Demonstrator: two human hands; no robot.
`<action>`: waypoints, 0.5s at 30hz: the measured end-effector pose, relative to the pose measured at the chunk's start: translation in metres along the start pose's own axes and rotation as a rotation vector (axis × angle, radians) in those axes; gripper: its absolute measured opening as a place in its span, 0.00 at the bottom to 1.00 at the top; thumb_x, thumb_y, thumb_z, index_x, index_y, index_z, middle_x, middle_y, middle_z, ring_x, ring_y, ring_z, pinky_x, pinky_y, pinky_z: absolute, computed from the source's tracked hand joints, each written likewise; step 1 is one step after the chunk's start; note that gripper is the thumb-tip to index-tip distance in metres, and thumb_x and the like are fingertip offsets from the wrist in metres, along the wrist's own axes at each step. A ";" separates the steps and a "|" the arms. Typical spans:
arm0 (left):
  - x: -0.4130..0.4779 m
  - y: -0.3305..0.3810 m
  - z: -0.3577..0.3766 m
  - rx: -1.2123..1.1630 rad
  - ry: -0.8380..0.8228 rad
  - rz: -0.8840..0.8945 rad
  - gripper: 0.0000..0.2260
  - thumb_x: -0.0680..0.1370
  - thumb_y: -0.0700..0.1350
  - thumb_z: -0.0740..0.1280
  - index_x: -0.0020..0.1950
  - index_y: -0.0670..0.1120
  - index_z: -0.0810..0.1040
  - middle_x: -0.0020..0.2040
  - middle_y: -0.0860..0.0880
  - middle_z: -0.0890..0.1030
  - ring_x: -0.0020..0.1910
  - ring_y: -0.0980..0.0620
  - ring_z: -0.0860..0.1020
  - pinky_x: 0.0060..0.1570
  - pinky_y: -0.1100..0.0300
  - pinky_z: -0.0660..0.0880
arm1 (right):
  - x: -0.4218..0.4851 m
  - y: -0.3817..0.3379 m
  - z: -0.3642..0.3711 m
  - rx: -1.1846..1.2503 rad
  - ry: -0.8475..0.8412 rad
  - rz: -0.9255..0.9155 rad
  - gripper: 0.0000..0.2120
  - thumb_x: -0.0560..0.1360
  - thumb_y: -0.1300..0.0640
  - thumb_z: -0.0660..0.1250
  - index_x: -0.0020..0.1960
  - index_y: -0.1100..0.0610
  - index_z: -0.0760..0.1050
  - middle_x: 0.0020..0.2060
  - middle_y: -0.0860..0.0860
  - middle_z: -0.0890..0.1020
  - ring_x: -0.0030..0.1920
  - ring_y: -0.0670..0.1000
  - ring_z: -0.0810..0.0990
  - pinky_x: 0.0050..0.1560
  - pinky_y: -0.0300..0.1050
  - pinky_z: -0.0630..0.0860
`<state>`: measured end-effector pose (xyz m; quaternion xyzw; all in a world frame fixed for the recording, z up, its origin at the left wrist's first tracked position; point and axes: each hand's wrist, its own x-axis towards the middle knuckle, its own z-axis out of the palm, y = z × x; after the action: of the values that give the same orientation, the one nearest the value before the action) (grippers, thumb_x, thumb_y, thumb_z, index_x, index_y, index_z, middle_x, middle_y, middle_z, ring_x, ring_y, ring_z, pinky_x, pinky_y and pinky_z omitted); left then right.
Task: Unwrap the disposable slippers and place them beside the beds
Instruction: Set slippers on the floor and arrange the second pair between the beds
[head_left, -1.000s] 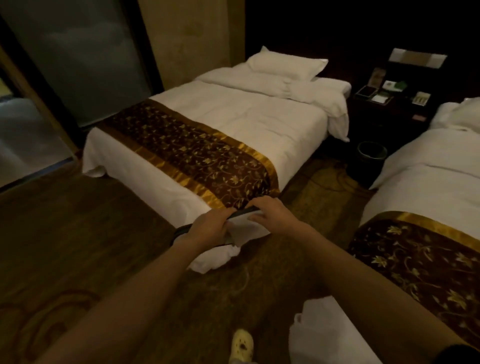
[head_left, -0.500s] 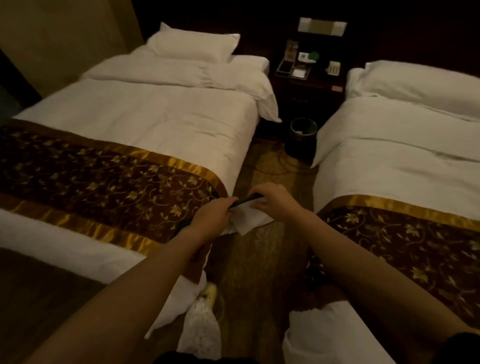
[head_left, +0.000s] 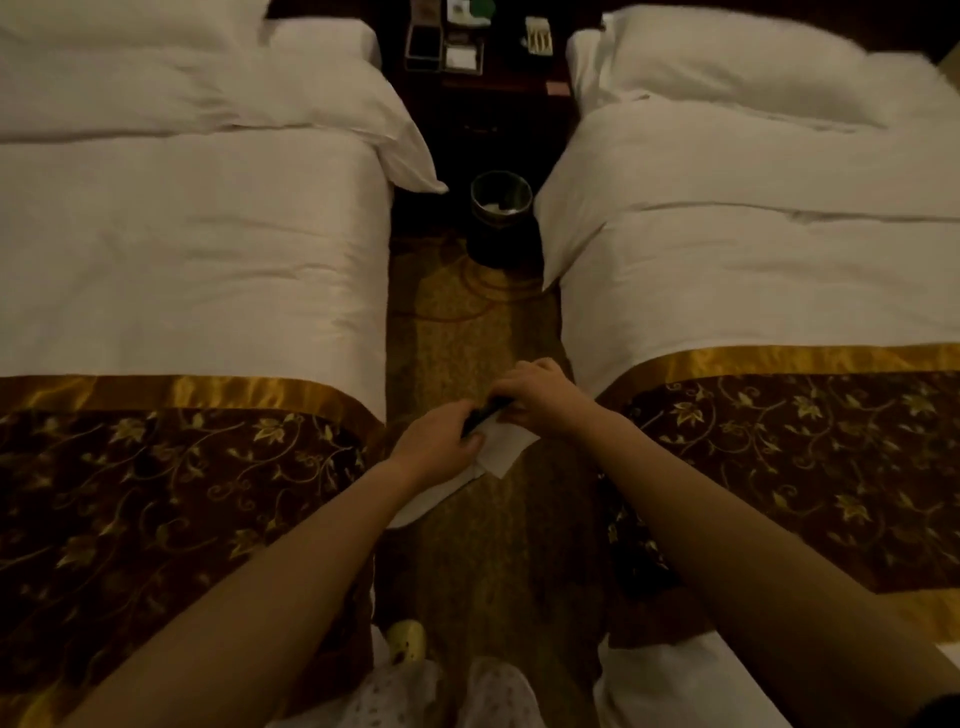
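Between the two beds, over the strip of patterned carpet (head_left: 467, 332), both hands are out in front and holding the slippers (head_left: 483, 452). A second ago the person stood at the foot of the left bed (head_left: 197, 249), looking at it from the side, and now they are facing straight up the gap with the right bed (head_left: 753, 270) just as close on the other side. That looks like a good spot for the job, because the floor next to each bed is right below the hands. The left hand (head_left: 436, 441) is closed on the near end of the slippers, and the right hand (head_left: 540, 397) is pinching the far end, with a thin dark strip (head_left: 483, 413) running between the two hands. The slippers are white, flat and soft, and they hang down a little under the left hand, up in the air and not on the floor. A corner of white sticks out under the hands; I cannot tell if it is wrapper or slipper. I think the unwrapping is still going on, and no slipper has been put down yet. A small dark bin (head_left: 501, 200) sits farther up the gap, near the nightstand (head_left: 488, 104), well away from the hands.
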<state>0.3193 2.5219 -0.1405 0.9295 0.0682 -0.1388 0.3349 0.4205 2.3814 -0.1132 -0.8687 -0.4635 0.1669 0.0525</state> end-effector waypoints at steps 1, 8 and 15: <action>0.012 -0.007 0.010 -0.021 -0.005 0.004 0.16 0.79 0.48 0.60 0.65 0.46 0.72 0.55 0.46 0.79 0.52 0.46 0.78 0.44 0.57 0.72 | 0.010 0.007 0.009 -0.021 -0.010 -0.015 0.12 0.76 0.56 0.63 0.60 0.50 0.74 0.57 0.48 0.77 0.61 0.51 0.70 0.61 0.49 0.60; 0.074 -0.077 0.118 -0.268 0.160 -0.189 0.15 0.79 0.49 0.61 0.65 0.46 0.72 0.56 0.44 0.81 0.52 0.46 0.79 0.43 0.59 0.70 | 0.068 0.050 0.116 -0.232 0.004 -0.088 0.17 0.75 0.56 0.64 0.63 0.49 0.72 0.64 0.50 0.74 0.69 0.54 0.64 0.72 0.57 0.50; 0.113 -0.163 0.223 -0.771 0.348 -0.547 0.14 0.78 0.48 0.65 0.61 0.45 0.74 0.58 0.42 0.79 0.57 0.42 0.78 0.52 0.53 0.76 | 0.084 0.065 0.280 0.202 0.337 0.220 0.33 0.74 0.50 0.66 0.75 0.52 0.56 0.75 0.50 0.60 0.75 0.51 0.55 0.76 0.52 0.51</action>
<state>0.3438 2.5072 -0.4373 0.6956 0.4105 -0.0293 0.5889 0.4196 2.3959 -0.4125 -0.9198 -0.3317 0.0697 0.1975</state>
